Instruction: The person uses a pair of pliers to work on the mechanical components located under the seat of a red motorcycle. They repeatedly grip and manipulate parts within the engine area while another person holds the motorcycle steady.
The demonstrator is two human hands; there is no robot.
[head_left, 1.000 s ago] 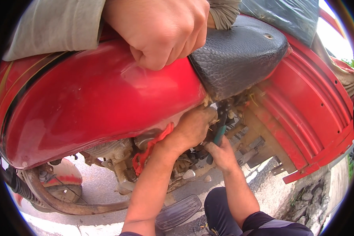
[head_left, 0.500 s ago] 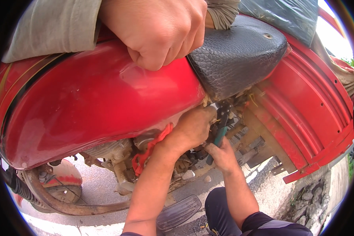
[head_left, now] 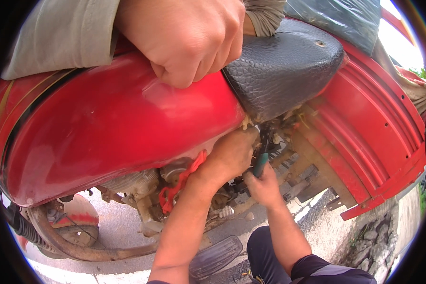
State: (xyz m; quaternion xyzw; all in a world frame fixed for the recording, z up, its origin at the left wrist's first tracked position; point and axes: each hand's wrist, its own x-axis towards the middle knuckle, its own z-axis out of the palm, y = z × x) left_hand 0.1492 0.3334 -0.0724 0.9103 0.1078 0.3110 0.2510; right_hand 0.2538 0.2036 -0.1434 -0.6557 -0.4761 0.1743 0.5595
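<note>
Under the red motorcycle tank point(head_left: 104, 123) and black seat point(head_left: 284, 71), my left hand point(head_left: 234, 151) is closed among dark fittings; whatever it grips is hidden. Just right of it, my right hand point(head_left: 264, 187) is wrapped around a tool with a teal handle point(head_left: 261, 161), whose dark metal upper part reaches into the fittings below the seat. A red cloth point(head_left: 180, 182) lies on the engine beside my left forearm.
Another person's fisted hand point(head_left: 189, 40) and grey sleeves rest over the tank's top. A red ridged body panel point(head_left: 364, 132) spans the right. A front wheel with fender point(head_left: 78, 220), a rubber footboard point(head_left: 215, 255) and broken rubble point(head_left: 371, 239) are lower down.
The other person's hand has shifted slightly left and down. My right hand and the teal-handled tool have moved a little to the left; my left hand stays nearly in place.
</note>
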